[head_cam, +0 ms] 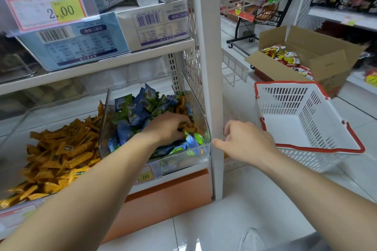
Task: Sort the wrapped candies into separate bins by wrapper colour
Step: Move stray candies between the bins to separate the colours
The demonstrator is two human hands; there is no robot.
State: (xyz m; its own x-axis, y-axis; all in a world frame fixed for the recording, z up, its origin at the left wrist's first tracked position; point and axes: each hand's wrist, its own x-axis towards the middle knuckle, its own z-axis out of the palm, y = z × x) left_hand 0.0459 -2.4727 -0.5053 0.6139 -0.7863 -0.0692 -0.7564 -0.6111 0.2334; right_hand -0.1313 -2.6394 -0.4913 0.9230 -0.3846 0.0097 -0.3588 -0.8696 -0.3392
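Centre frame, left hand (169, 126) clutches stray orange candies (191, 126) in the blue bin (204, 120), more remaining; right hand (246, 140) grip unreadable.

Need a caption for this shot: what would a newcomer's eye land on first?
First the left hand, fingers curled on stray orange candies, deep in the clear bin of blue and green candies at centre. To its left lies a heap of orange candies; at right a white basket with a red rim sits tilted.
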